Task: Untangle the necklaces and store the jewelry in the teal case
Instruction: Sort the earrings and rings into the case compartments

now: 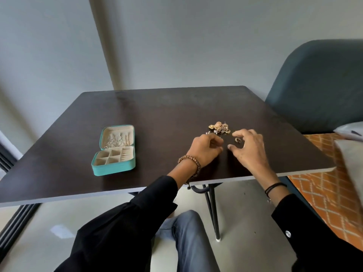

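The teal case (114, 167) lies open at the left of the dark table (157, 118); its cream lid holds several silvery pieces and the divided tray looks bare. A tangled pile of gold and silver jewelry (218, 127) sits right of centre. My left hand (206, 149) rests just in front of the pile with its fingers curled, the tips drawn together; nothing shows between them. My right hand (249, 148) hovers beside it, thumb and fingers spread over a small gold piece (238, 139) lying apart from the pile.
A dark teal chair (318, 85) stands past the table's right corner. An orange patterned rug (326, 193) and a pale cushion (349, 154) lie at the right. The table's near edge runs just in front of my wrists.
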